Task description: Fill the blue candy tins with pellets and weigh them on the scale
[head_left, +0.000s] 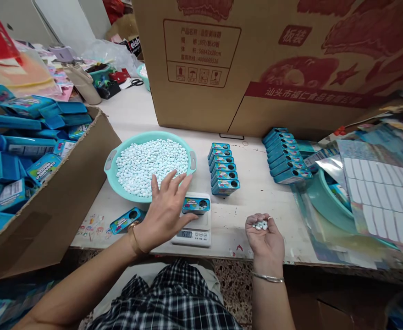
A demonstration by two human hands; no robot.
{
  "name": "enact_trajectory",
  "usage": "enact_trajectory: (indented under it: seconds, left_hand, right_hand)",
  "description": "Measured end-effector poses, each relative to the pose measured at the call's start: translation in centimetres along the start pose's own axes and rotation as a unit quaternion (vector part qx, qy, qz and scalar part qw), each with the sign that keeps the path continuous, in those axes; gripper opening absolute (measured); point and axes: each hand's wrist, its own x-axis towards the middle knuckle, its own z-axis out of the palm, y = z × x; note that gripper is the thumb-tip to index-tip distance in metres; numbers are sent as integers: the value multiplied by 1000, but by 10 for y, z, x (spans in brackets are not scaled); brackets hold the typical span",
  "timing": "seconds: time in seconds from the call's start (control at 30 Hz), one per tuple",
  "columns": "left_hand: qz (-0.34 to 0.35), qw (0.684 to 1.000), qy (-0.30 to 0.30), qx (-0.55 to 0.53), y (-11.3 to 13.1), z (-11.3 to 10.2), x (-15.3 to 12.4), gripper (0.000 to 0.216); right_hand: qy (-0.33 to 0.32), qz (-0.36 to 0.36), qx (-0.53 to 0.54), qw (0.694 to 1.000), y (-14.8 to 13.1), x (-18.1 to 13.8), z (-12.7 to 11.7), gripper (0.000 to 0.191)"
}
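My fingers over the scale, candies cupped in the other palm.

My left hand (165, 213) lies spread flat, gripping nothing, fingertips beside the blue tin (196, 205) on the scale (193, 231) at the desk's (256, 206) front edge; my right hand (265, 238) half-curls around white candies (260, 224), with the teal basin (113, 172) just behind.

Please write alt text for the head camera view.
A left hand hovers flat by a small tin on a scale, while the right hand cups white candies. Behind sits a teal basin of them.
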Motion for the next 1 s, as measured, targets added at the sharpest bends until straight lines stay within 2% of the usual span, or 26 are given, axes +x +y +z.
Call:
enact_trajectory:
  seconds: [0.23, 0.43, 0.5, 0.63, 0.73, 0.9, 1.0]
  left_hand:
    - [29, 998, -51, 28, 10, 22, 8, 87]
    - [26, 997, -48, 46, 12, 27, 14, 81]
    - [34, 997, -57, 44, 11, 28, 16, 68]
    - [66, 993, -98, 24, 15, 31, 24, 22]
    - [92, 992, -82, -3, 30, 37, 37, 20]
    - [135, 988, -68, -41, 65, 69, 65, 23]
    - [117, 991, -54, -31, 78, 97, 77, 24]
  right_hand:
    - [17, 5, 27, 999, -6, 0, -3, 19]
    - [-13, -8, -4, 1000, -12, 8, -13, 12]
    - [-22, -5, -11, 1000, -13, 10, -15, 10]
    - [-32, 10, -4, 999, -12, 14, -17, 10]
    - [-29, 17, 11, 999, -12, 15, -16, 10]
    - [-34, 15, 39, 999, -18, 16, -19, 8]
    - [-30, 12, 58, 998, -25, 16, -26, 7]
